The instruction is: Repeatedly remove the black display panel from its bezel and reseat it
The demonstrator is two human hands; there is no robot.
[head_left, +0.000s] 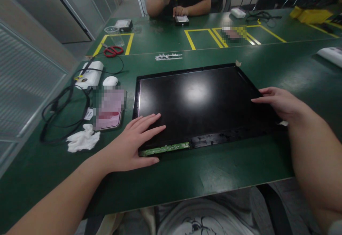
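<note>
A black flat screen panel (187, 99) lies face up on the green table, a dark frame round its edge. A narrow green circuit board (165, 149) sits along the near left part of that frame. My left hand (133, 142) rests on the panel's near left corner, fingers spread over the screen and thumb by the front edge, next to the board. At the right edge, my right hand (280, 103) grips the frame, with its thumb and a finger showing; the other fingers are hidden. A bit of tape (238, 63) sticks up at the far right corner.
On the left are a phone (109, 110), a crumpled tissue (83, 139), black cables (44, 121), a white device (90, 74) and red scissors (113, 51). White strips (168, 56) lie beyond the panel. Across the green table (227, 178), a person works on a small drive (182, 20).
</note>
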